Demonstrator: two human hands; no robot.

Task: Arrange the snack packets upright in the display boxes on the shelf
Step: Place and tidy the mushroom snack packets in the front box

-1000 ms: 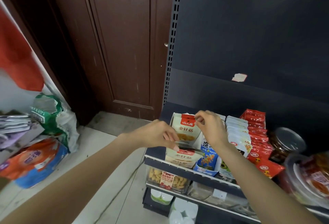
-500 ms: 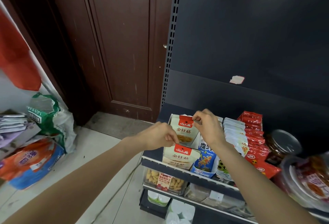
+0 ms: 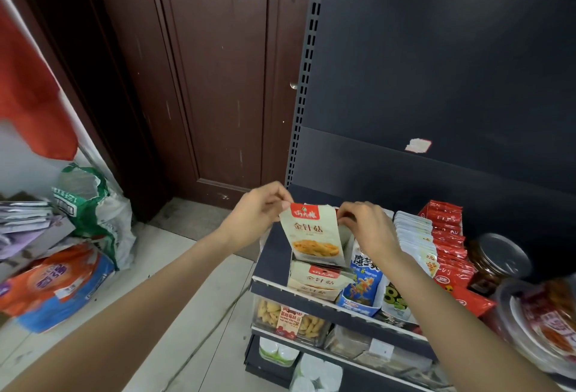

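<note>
A cream snack packet (image 3: 313, 235) with a red top label stands upright at the back of the leftmost display box (image 3: 314, 290) on the dark shelf. My left hand (image 3: 255, 214) pinches its top left corner. My right hand (image 3: 367, 229) rests its fingers on the packet's top right edge and the packets behind it. A second cream packet (image 3: 318, 277) lies flat lower in the same box. To the right stand a blue packet box (image 3: 363, 288), a row of white packets (image 3: 413, 235) and a row of red packets (image 3: 445, 235).
A lidded glass jar (image 3: 495, 260) and a round plastic tub (image 3: 542, 323) sit at the shelf's right end. Lower shelves hold a clear biscuit box (image 3: 290, 318) and white cups (image 3: 311, 373). Bags (image 3: 59, 285) lie on the floor at left, by a brown door (image 3: 218, 79).
My left hand has risen from the lower flat packet to the top left corner of the upright packet, which now stands taller and more forward. The right hand stayed at its top.
</note>
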